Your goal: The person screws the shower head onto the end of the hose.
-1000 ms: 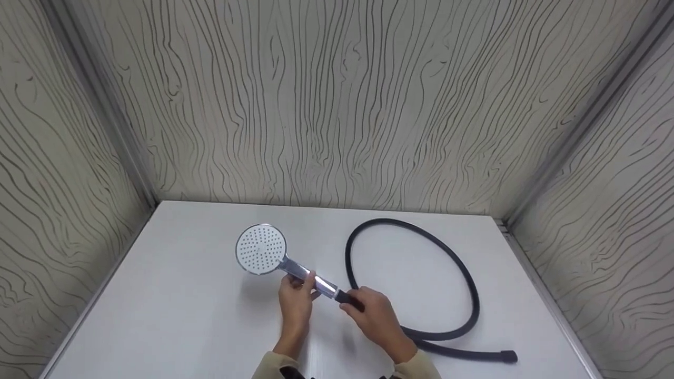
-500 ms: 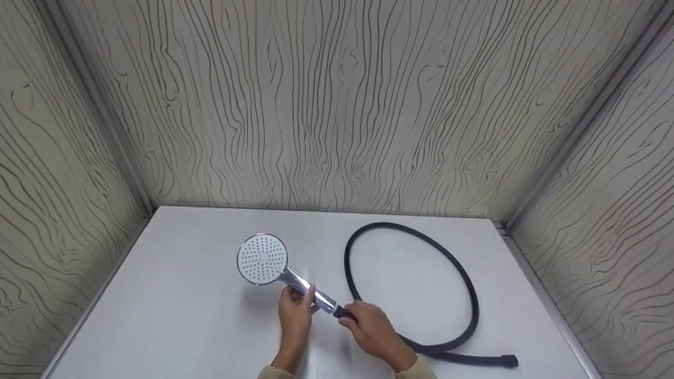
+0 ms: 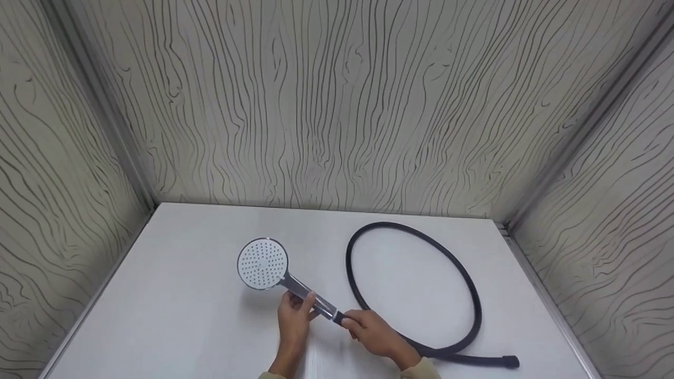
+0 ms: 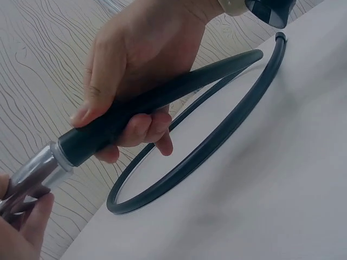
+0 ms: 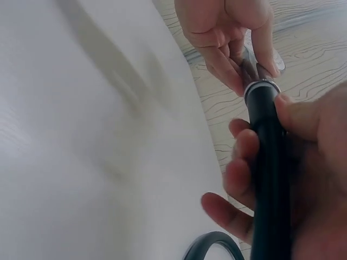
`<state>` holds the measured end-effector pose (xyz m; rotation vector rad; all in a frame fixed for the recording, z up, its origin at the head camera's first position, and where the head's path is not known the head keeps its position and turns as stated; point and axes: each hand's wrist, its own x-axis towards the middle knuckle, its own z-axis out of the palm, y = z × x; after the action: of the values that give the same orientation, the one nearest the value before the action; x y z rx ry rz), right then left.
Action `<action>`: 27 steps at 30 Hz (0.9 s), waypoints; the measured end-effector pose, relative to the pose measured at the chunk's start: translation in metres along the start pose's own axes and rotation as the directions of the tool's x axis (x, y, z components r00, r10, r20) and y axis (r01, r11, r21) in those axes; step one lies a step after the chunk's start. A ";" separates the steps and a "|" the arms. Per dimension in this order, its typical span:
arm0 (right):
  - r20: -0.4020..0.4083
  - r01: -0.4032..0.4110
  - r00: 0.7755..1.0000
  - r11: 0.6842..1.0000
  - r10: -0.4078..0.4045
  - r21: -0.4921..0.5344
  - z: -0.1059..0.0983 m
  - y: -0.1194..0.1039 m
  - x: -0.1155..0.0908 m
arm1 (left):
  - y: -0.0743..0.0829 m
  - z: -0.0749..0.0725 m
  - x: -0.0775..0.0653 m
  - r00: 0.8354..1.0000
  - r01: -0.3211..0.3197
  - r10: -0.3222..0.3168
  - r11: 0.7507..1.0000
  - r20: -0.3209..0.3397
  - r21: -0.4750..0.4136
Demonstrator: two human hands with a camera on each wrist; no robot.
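Note:
A chrome shower head (image 3: pixel 263 263) with a white, dotted spray face tilts up to the left in the head view. My left hand (image 3: pixel 295 321) grips its handle, thumb on top. The black shower hose (image 4: pixel 200 162) meets the lower end of that handle, its end fitting right at the chrome rim. Around this fitting curl the fingers and thumb of my right hand (image 3: pixel 371 331). In the right wrist view the hose's end fitting (image 5: pixel 263 105) lines up with the handle, which the left hand's fingers partly hide.
The hose loops over the right side of the white table (image 3: pixel 174 295), its free end (image 3: pixel 509 361) near the front right. Wood-grain panels (image 3: pixel 326 105) enclose the table at the back and both sides.
Shower head and both hands sit slightly lower in the head view. The right hand has shifted its grip on the hose fitting; the left still holds the handle.

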<state>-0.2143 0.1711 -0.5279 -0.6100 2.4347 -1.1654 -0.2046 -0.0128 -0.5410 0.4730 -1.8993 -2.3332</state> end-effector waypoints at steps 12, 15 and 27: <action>-0.257 -0.016 0.966 0.998 0.001 -0.055 0.015 -0.005 -0.003 | -0.001 0.010 -0.004 0.987 0.033 -0.034 0.999 -0.158 -0.008; -0.277 0.000 0.961 0.994 -0.030 -0.108 0.017 -0.004 -0.003 | 0.000 0.008 -0.004 0.989 0.027 -0.029 1.000 -0.147 -0.010; -0.150 -0.012 0.989 0.997 0.001 -0.074 0.015 -0.006 0.000 | 0.003 0.004 -0.005 0.994 0.033 -0.035 0.999 -0.105 -0.026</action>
<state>-0.2057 0.1578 -0.5317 -0.5544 2.6144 -1.1609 -0.2017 -0.0088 -0.5364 0.6179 -1.8277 -2.2997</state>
